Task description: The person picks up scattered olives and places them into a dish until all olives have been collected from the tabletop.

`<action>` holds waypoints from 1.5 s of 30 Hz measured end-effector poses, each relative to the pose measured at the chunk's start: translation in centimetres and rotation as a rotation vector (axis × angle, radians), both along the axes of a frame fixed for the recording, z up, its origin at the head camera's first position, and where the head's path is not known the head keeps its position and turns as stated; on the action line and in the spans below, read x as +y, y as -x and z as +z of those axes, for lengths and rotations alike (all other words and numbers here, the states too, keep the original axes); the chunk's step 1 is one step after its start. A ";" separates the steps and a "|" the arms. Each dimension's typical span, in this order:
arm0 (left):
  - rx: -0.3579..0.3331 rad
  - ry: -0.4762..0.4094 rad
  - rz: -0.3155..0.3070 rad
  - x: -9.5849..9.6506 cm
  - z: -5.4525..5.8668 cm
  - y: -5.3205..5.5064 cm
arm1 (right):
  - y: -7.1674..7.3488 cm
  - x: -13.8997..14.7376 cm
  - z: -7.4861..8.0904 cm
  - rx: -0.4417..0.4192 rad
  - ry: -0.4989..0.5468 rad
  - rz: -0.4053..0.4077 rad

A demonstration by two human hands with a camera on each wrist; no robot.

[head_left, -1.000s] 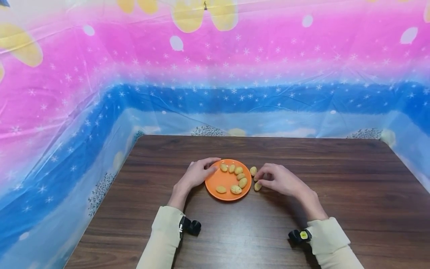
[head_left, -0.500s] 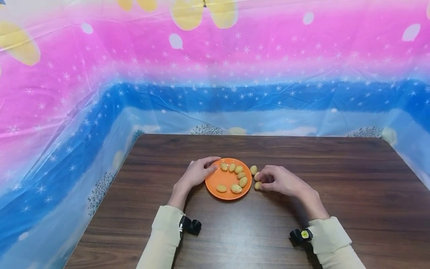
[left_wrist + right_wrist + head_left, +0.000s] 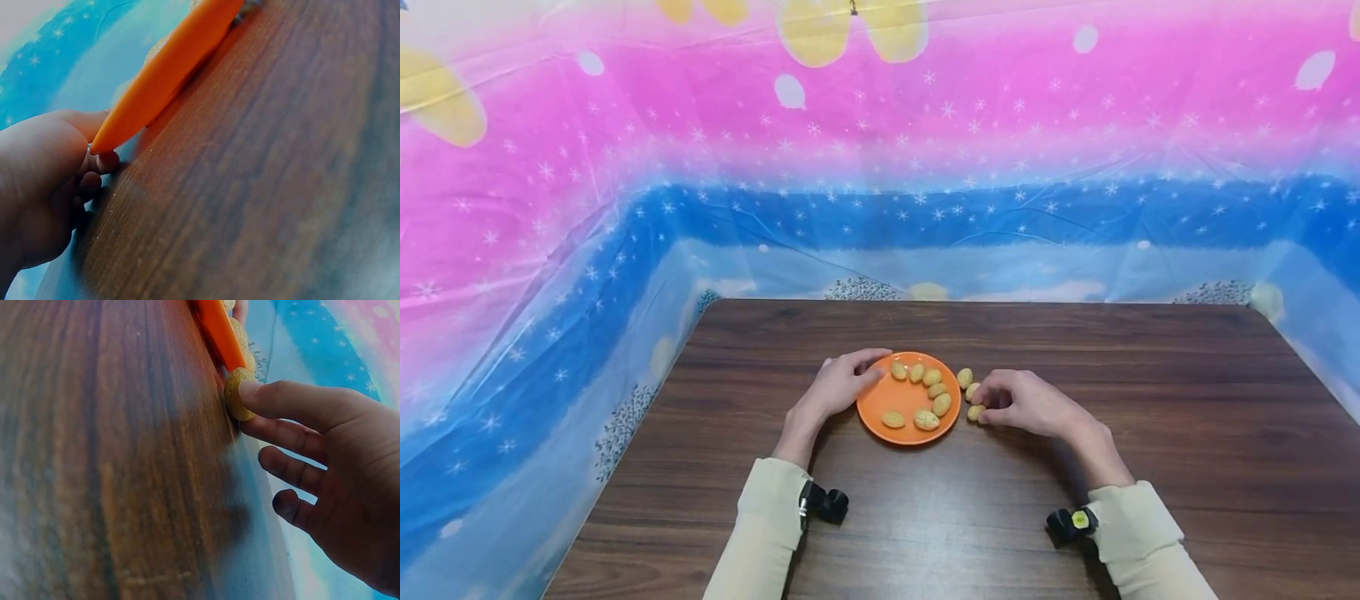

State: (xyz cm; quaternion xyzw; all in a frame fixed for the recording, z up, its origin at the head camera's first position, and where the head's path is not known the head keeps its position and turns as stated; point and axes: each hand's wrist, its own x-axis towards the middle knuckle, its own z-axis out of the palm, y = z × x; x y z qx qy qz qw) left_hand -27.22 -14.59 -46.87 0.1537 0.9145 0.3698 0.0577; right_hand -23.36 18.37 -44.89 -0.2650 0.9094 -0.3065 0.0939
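My left hand [image 3: 837, 390] holds the left rim of an orange plate [image 3: 874, 406]. In the left wrist view its thumb lies over the rim and fingertips show below. Several tan oval nuts [image 3: 927, 419] form a curve along the plate's far and right sides, with another nut [image 3: 892, 420] at the near left. Just right of the plate, three more nuts sit close together; the farthest nut [image 3: 965, 378] is free of my fingers. My right hand [image 3: 1030, 404] pinches the nearest nut [image 3: 235, 394] between thumb and index finger, its other fingers loosely bent.
A dark wood-grain table [image 3: 880, 517] carries everything. Behind and to the left hangs a pink and blue patterned cloth [image 3: 880, 167]. A small black device sits on each wrist, beside cream sleeves [image 3: 763, 517].
My right fingertips have shifted slightly, and the middle nut beside the plate now shows more, a little farther from me. The left hand and plate have stayed in place.
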 end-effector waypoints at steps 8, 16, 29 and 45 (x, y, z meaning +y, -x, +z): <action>0.003 0.006 -0.003 0.0 0.1 0.0 | -0.2 0.1 0.6 0.001 0.021 -0.039; -0.013 -0.004 0.001 0.0 0.1 -0.1 | -0.3 0.0 1.2 -0.028 0.060 -0.042; 0.002 -0.005 -0.005 -0.1 -0.1 0.1 | 0.1 -0.9 1.1 0.057 0.074 -0.017; 0.025 0.017 -0.006 0.0 -0.1 0.1 | 1.7 -3.5 2.0 0.155 0.055 0.077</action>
